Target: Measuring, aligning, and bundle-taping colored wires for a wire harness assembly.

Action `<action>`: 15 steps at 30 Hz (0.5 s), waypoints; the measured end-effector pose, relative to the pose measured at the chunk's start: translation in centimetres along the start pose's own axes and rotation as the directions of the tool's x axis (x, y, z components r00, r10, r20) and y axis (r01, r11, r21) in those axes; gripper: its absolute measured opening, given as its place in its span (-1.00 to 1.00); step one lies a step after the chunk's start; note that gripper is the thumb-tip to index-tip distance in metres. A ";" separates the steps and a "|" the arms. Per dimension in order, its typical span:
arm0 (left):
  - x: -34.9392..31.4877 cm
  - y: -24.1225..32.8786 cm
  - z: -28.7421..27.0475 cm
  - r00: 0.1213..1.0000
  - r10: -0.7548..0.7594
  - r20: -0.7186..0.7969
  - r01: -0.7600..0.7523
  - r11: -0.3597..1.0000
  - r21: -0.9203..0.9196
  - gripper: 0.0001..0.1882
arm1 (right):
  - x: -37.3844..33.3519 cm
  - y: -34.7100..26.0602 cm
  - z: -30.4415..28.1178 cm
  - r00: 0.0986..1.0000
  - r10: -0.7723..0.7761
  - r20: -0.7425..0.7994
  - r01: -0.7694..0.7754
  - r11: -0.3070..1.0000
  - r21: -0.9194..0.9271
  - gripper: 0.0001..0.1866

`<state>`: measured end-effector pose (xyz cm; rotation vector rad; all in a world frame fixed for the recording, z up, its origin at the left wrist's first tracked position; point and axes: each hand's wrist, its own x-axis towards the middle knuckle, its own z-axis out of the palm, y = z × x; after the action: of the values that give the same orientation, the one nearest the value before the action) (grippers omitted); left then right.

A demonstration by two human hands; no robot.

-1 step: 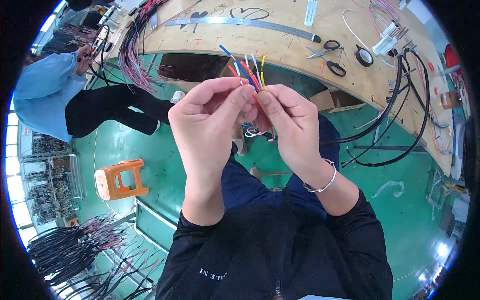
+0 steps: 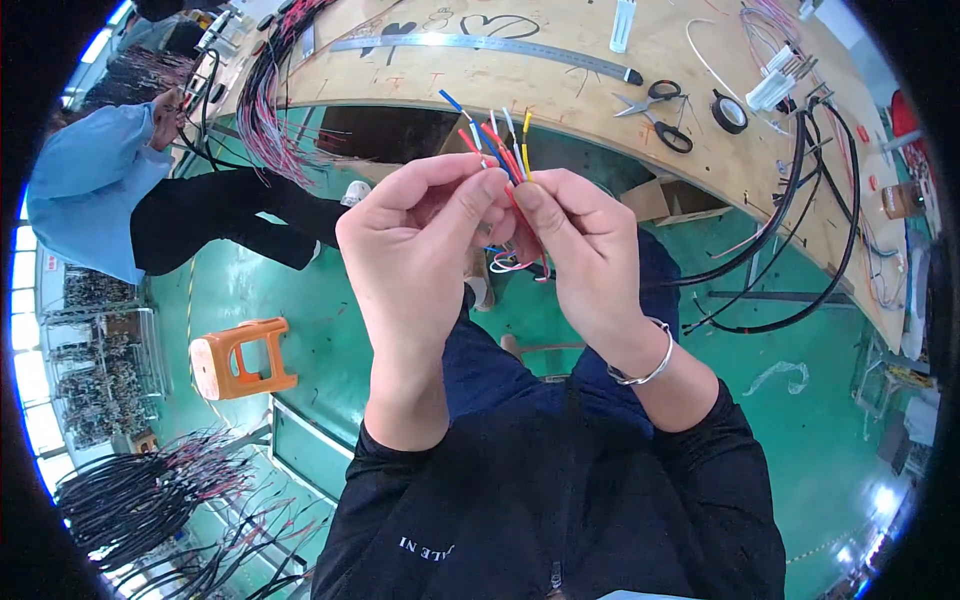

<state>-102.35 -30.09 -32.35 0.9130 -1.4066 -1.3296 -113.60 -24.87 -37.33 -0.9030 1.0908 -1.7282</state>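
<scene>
Between my two hands a fan of thin insulated wires (image 2: 490,142) stands up, red, blue, white and yellow. My left hand (image 2: 415,225) pinches some of them between thumb and forefinger on the left side. Close against it, my right hand (image 2: 590,240) grips the bundle lower down with thumb and bent fingers. Pink, white and blue wire loops (image 2: 512,264) show below the fingertips. How the strands divide between the two hands is hidden by the fingers.
A wooden workbench (image 2: 500,75) spans the far side, bearing a steel ruler (image 2: 480,44), scissors (image 2: 660,115), black tape (image 2: 729,113) and black cables (image 2: 800,180). At left are a co-worker in light blue (image 2: 95,185), an orange stool (image 2: 240,360) and cable bundles (image 2: 135,500).
</scene>
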 end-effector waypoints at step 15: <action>0.0 -0.4 -0.1 1.000 0.023 -0.019 -0.024 0.997 -0.068 -0.86 | 0.5 -0.1 -0.7 0.998 0.054 0.038 -0.053 0.998 -0.042 -0.77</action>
<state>-102.35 -30.19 -32.79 0.8592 -1.3456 -1.3405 -114.38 -25.07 -37.45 -0.9210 1.1188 -1.6434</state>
